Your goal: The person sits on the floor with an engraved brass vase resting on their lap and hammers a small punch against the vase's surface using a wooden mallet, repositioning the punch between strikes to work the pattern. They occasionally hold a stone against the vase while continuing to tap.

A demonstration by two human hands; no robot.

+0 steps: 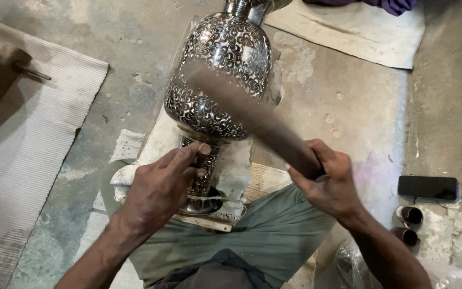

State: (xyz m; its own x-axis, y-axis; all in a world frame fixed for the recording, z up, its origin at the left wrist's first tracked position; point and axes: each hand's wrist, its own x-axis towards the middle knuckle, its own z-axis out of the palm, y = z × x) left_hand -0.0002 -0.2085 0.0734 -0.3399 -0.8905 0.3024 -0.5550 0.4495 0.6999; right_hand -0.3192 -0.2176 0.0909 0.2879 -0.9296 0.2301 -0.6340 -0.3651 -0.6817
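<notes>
Left hand (159, 190) has its grip pinched around a small tool (204, 149) pressed against the neck of the big patterned metal vase (220, 75), which lies tilted on the floor over a wooden board (263, 179). Right hand (327, 179) is clenched on a blurry dark mallet (252, 115) crossing the vase. A phone (428, 188) sits far right.

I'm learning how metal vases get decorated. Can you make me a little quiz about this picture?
1. True or false: the right hand grips a dark tool that looks blurred.
2. The left hand pinches a small tool against which part of the engraved vase: A the narrow stem, B the mouth, C the widest part?
3. What flat black thing lies on the floor near the two small dark cylinders?

Key: 1 true. 2 A. 3 a phone.
</notes>
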